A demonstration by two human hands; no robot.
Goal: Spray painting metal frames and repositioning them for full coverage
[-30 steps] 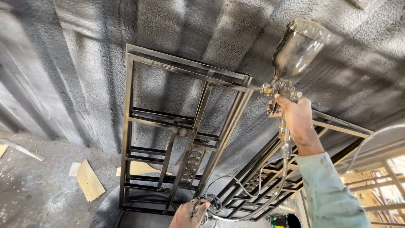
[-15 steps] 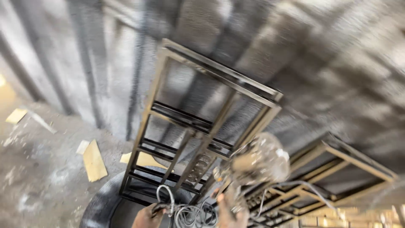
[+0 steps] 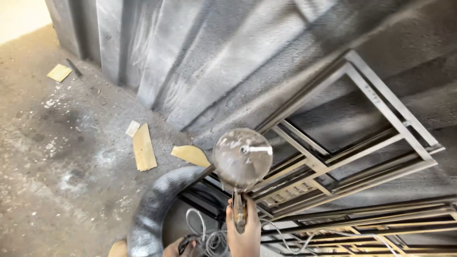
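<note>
My right hand (image 3: 245, 233) grips the handle of a paint spray gun. Its round, paint-crusted cup (image 3: 242, 158) points up toward the camera in the lower middle of the head view. At the bottom edge, my left hand (image 3: 173, 248) holds a coil of thin hose (image 3: 204, 235) that runs to the gun. A grey-painted metal frame (image 3: 381, 102) of bars and rectangles leans against the sprayed wall, to the right of and behind the cup. The lower part of both hands is cut off by the frame edge.
More metal frames (image 3: 381, 228) lie stacked at the lower right. A curved, grey-coated tyre-like object (image 3: 152, 209) sits left of my hands. Cardboard scraps (image 3: 144, 147) (image 3: 190, 154) (image 3: 59, 72) lie on the dusty concrete floor (image 3: 57, 157). The wall (image 3: 214, 57) carries grey overspray.
My right hand has brought the spray gun down from high on the right to low centre. The view has swung left and down, showing more floor.
</note>
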